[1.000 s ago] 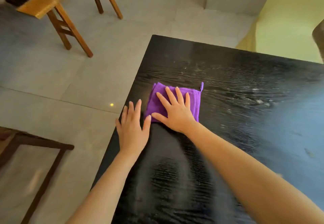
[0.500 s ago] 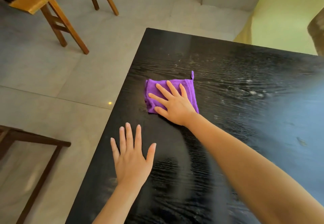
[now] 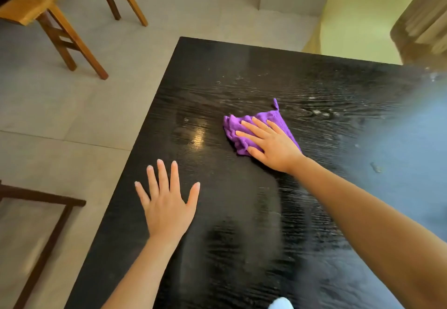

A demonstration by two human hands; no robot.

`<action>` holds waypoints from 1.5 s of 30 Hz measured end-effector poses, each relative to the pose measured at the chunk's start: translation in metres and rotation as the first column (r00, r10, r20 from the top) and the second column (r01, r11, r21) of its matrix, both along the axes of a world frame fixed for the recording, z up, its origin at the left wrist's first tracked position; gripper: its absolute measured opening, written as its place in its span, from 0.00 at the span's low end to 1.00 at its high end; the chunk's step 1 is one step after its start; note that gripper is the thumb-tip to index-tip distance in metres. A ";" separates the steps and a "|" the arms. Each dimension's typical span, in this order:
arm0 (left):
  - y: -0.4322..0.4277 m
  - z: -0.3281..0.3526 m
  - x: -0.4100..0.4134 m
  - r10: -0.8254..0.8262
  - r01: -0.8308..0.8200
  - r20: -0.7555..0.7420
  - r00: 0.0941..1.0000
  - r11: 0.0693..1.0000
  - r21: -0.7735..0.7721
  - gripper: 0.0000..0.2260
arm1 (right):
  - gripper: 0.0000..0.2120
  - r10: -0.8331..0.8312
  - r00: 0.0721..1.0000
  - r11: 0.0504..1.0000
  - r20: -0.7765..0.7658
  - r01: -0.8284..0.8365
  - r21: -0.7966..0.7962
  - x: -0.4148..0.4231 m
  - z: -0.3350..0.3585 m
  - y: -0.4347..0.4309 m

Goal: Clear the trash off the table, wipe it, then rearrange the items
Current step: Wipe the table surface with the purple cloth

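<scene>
A purple cloth (image 3: pixel 233 127) lies bunched on the black wooden table (image 3: pixel 242 71), near the middle of its top. My right hand (image 3: pixel 271 143) presses flat on the cloth, fingers spread and pointing left, covering its right half. My left hand (image 3: pixel 167 202) rests flat on the bare table close to the left edge, fingers apart and holding nothing. Pale smears and specks show on the far and right parts of the tabletop.
A light wooden table or stool (image 3: pixel 60 25) stands on the grey tiled floor at the upper left. A dark chair frame (image 3: pixel 43 212) sits by the table's left side. A small scrap (image 3: pixel 376 167) lies on the tabletop at right. A white object (image 3: pixel 280 304) shows at the bottom edge.
My right hand slid the cloth away from the left edge toward the table's middle, bunching it. My left hand drew back toward me and now lies apart from the cloth.
</scene>
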State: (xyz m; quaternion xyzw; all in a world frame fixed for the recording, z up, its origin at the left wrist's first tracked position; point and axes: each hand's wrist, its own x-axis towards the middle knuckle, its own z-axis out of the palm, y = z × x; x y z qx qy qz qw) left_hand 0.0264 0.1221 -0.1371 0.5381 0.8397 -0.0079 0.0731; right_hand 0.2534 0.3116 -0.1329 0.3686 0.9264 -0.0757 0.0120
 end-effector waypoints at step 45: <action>-0.120 0.004 -0.003 -0.144 0.145 -0.069 0.987 0.989 0.009 0.34 | 0.22 -0.914 0.406 0.402 -0.016 0.898 -0.177 0.089 0.013 -0.167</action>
